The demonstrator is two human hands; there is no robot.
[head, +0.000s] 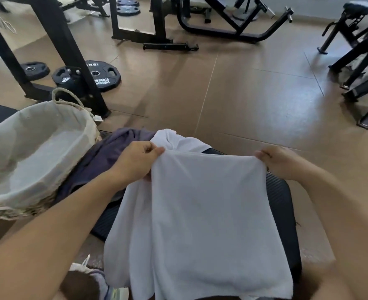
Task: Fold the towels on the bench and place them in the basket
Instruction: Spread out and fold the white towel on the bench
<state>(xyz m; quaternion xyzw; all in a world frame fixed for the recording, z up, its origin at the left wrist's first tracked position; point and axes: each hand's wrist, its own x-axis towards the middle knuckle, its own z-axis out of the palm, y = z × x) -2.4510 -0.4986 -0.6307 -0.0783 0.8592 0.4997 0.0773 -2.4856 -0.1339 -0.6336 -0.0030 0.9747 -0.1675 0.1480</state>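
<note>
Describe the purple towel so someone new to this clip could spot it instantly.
Start at the lined wicker basket on the left. Just right of it, on the black bench, lies the purple towel, crumpled. The only dark cloth, it sits behind the left hand, unlike the held white towel.

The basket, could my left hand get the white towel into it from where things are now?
Probably yes. The basket sits open just beside the left hand, nothing between them, but both hands grip the white towel, so the right hand would have to follow or let go.
</note>
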